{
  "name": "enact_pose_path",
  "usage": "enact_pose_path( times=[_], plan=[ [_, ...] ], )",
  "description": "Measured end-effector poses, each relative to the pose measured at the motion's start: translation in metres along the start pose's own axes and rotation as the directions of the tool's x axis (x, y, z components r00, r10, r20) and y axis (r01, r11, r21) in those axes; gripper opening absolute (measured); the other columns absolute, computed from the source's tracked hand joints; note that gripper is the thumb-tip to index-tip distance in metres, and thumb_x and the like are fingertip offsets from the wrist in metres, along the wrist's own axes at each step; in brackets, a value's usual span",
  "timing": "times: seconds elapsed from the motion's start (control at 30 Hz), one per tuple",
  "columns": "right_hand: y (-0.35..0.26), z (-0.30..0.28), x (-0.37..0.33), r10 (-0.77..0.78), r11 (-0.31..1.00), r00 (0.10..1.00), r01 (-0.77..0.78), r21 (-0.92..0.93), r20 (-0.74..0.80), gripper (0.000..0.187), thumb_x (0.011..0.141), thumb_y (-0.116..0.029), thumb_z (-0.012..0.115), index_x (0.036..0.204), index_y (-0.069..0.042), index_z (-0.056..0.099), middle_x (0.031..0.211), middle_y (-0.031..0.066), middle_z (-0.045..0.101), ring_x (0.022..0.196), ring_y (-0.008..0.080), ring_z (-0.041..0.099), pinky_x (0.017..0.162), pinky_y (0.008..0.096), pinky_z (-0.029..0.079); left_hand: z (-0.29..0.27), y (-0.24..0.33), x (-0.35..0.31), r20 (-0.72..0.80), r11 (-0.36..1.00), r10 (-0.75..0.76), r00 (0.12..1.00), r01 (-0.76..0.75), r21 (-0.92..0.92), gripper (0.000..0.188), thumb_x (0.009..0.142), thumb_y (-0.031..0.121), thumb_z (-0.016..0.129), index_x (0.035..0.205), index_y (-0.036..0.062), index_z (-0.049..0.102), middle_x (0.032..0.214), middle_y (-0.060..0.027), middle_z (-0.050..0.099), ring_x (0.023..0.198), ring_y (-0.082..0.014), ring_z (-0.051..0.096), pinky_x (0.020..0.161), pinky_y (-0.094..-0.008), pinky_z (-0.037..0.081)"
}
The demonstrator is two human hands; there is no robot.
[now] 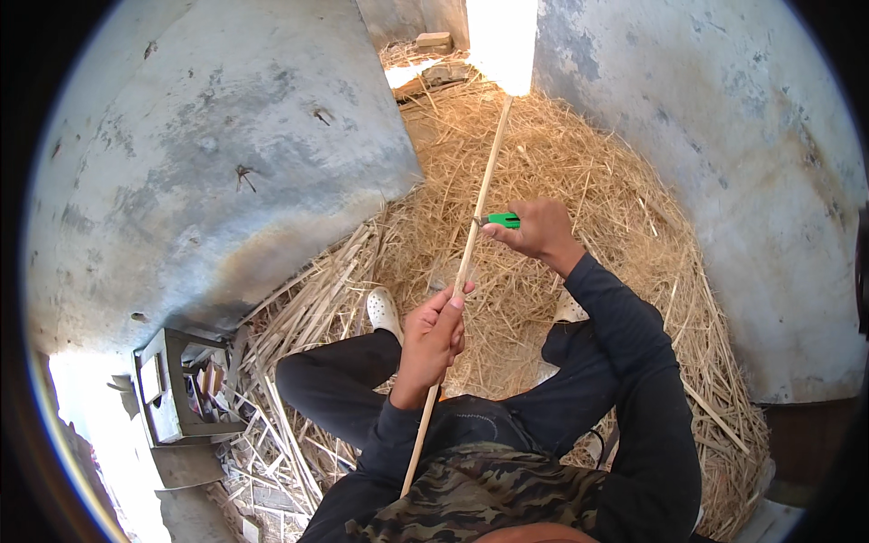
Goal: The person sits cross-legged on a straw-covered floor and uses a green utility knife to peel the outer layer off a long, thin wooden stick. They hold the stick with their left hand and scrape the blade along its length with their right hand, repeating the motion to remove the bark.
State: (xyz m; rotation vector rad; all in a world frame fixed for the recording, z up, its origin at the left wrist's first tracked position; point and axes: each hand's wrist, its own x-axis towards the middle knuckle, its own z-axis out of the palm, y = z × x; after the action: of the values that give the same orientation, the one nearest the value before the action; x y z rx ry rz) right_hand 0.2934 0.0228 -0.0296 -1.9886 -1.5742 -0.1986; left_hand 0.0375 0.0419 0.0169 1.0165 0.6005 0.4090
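A long, thin pale wooden strip [491, 167] slants from my lap up toward the bright gap ahead. My left hand [429, 337] is closed round its lower middle, thumb lying along it. Farther up, my right hand [541, 231] grips a green-handled utility knife [502, 220]. The knife's dark tip meets the strip, though the contact is too small to make out fully. Much of the green handle is hidden in my fist.
Straw and shavings [597, 172] pile up around my legs. Split sticks [317, 281] lie heaped at left, beside an open-fronted box [190, 389] with odds and ends. Grey walls [244, 136] stand left and right. A brick [434, 40] lies near the bright gap.
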Motion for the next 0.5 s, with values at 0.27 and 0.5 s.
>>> enact_pose_path(
  times=[0.27,0.5],
  plan=[
    [-0.012,0.007,-0.002,-0.068,0.997,0.998,0.068,0.026,-0.008,0.073,0.073,-0.081,0.050,0.053,-0.011,0.053,0.044,0.0084,0.048,0.041,0.0271,0.054,0.040,0.0389,0.039,-0.005,-0.002,-0.024,-0.043,0.999,0.007,0.999,-0.005,0.044,0.034,0.101,0.022,0.049,0.127,0.0009,0.053,0.056,0.0086,0.035,0.045,-0.0004,0.030,0.042,-0.0181,0.024],
    [0.017,0.001,0.018,0.017,0.996,0.999,-0.013,-0.088,0.034,0.076,0.075,-0.085,0.042,0.050,-0.013,0.047,0.041,0.0031,0.042,0.037,0.0197,0.048,0.036,0.0358,0.035,0.003,0.000,-0.044,-0.033,0.992,0.027,0.999,-0.023,0.122,0.036,0.100,0.019,0.049,0.129,-0.0020,0.052,0.057,0.0087,0.034,0.047,-0.0006,0.030,0.045,-0.0190,0.025]
  ],
)
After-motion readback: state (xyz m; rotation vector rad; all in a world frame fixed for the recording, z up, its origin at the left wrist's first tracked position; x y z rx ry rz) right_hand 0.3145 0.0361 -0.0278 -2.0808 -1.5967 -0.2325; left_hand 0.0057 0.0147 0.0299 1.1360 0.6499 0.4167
